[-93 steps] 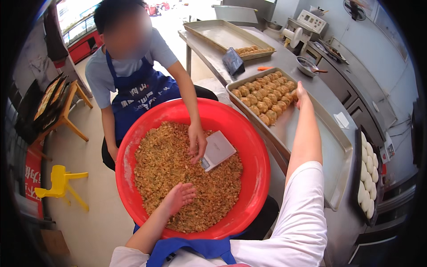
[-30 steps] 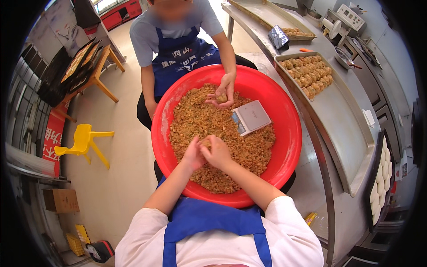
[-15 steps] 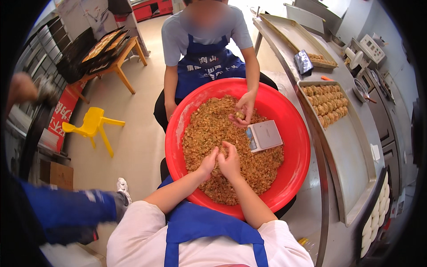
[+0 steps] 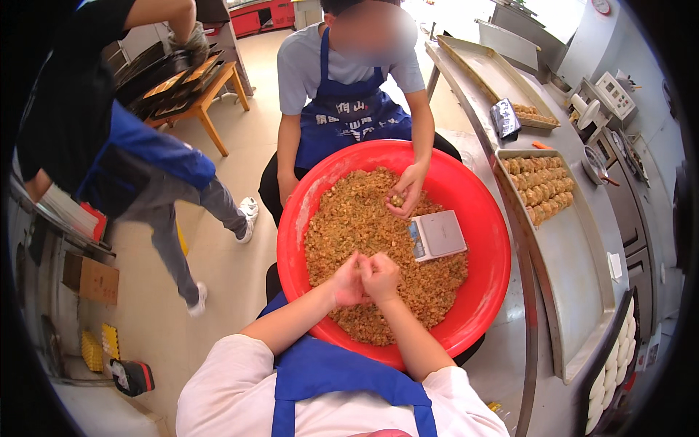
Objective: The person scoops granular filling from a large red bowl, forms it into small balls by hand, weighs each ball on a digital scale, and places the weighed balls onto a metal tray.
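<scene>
Left hand (image 4: 349, 285) and right hand (image 4: 381, 278) meet over crumbly mixture (image 4: 355, 218), though I cannot tell their grip.

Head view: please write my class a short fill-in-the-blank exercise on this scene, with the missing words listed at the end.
1. The large round basin holding the crumbly mixture is coloured ____.
2. The person's left hand and right hand meet over the mixture, on the picture's ____ side of the scale (left or right).
3. The seated co-worker wears an apron coloured ____.
4. Brown balls stand in rows at the nearer tray's ____ end (near or far).

Missing words: red; left; blue; far.
</scene>
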`<control>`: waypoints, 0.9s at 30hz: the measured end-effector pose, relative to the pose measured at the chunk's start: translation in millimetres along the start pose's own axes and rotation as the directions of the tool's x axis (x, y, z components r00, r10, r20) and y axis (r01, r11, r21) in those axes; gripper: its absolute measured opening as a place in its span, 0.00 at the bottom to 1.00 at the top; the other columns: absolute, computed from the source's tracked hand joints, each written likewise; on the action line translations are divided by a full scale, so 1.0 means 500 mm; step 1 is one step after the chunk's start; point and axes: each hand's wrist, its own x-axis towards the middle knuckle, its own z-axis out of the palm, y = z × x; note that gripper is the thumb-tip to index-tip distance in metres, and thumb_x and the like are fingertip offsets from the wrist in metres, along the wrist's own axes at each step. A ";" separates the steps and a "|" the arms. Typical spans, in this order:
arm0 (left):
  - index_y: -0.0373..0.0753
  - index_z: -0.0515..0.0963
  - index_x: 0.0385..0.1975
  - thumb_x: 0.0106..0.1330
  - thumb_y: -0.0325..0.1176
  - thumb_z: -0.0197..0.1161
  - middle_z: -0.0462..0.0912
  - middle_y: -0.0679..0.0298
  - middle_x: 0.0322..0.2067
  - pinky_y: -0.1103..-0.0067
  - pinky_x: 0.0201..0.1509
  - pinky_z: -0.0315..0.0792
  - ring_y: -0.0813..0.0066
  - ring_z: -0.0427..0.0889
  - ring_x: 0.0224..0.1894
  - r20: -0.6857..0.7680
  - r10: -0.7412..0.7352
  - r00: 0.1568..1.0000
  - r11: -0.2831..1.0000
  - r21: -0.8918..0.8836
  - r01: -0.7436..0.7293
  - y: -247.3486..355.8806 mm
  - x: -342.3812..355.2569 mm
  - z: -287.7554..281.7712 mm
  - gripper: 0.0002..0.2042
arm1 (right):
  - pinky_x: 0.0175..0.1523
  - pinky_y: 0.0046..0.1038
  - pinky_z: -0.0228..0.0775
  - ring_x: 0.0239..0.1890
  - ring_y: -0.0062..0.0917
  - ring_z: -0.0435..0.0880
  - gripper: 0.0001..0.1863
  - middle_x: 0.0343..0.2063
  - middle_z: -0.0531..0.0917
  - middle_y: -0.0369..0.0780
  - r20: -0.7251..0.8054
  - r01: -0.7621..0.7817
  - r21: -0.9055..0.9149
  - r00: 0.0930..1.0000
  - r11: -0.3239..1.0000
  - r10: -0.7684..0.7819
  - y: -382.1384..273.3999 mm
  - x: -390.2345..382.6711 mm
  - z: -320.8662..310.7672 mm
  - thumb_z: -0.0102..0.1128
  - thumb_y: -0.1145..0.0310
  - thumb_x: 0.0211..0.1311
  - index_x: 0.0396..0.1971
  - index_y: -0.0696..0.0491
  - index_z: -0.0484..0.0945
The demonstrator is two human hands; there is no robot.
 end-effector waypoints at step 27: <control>0.46 0.72 0.40 0.72 0.52 0.47 0.76 0.65 0.37 0.69 0.34 0.72 0.71 0.76 0.36 -0.428 0.484 0.763 0.874 0.204 -0.440 0.032 0.002 0.003 0.16 | 0.38 0.31 0.72 0.29 0.30 0.80 0.12 0.28 0.83 0.41 0.302 -0.472 0.083 0.851 0.878 0.429 0.038 0.008 -0.017 0.53 0.67 0.66 0.42 0.57 0.80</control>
